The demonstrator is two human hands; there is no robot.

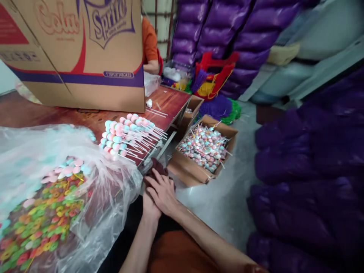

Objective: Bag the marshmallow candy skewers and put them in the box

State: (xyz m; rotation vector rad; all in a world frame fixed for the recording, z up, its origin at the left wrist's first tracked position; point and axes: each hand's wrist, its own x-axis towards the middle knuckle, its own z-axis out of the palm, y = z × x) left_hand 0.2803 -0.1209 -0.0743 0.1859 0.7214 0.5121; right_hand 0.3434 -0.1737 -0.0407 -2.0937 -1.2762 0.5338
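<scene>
My right hand (162, 191) lies across the top of my left hand (149, 204) near the table's edge, its fingers stretched out and slightly spread. A dark brown cloth (159, 167) is bunched at the left hand and shows past the fingers of both hands. The left fingers are mostly hidden under the right hand and the cloth. Just beyond, stacked marshmallow sticks (129, 132) in pink, blue and white lie on the table, their white sticks pointing right. Left of the hands, a clear plastic bag (110, 197) spreads over colourful ring-shaped sweets (51, 220) and pastel marshmallows (68, 168).
A large printed carton (71, 91) stands on the wooden table (173, 100). Right of it on the floor, an open cardboard box (187, 168) holds many wrapped marshmallow sticks. A person's orange sleeve (149, 40) shows behind the carton. Purple sacks (301, 212) line the right side.
</scene>
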